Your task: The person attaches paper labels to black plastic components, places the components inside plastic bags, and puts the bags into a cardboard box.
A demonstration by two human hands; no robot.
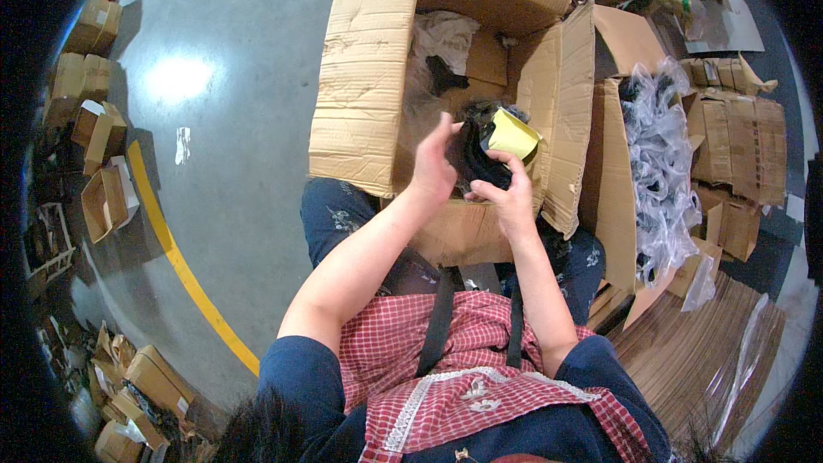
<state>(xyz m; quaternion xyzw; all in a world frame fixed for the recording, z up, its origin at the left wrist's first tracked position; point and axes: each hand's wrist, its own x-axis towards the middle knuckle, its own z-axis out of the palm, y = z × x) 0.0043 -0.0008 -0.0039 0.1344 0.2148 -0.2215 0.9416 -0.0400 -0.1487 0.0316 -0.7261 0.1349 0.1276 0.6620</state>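
Above the open cardboard box (360, 77) between my knees, both hands are on a black curved item (484, 159) whose kind I cannot make out. My left hand (435, 163) presses against its left side, and some of its fingers are hidden behind it. From the right, my right hand (507, 193) grips the item's lower edge between thumb and fingers. A pale yellow piece (513, 135), like card or paper, sits at the item's upper right, just above my right fingertips. Inside the box lie crumpled whitish wrapping (447, 39) and more dark pieces.
To the right stands a carton filled with clear plastic bags (658, 171). Stacked cardboard boxes (737, 150) and flat brown sheets (686, 351) lie beyond it. Further cartons (105, 133) line the left side, past a yellow floor line (176, 257).
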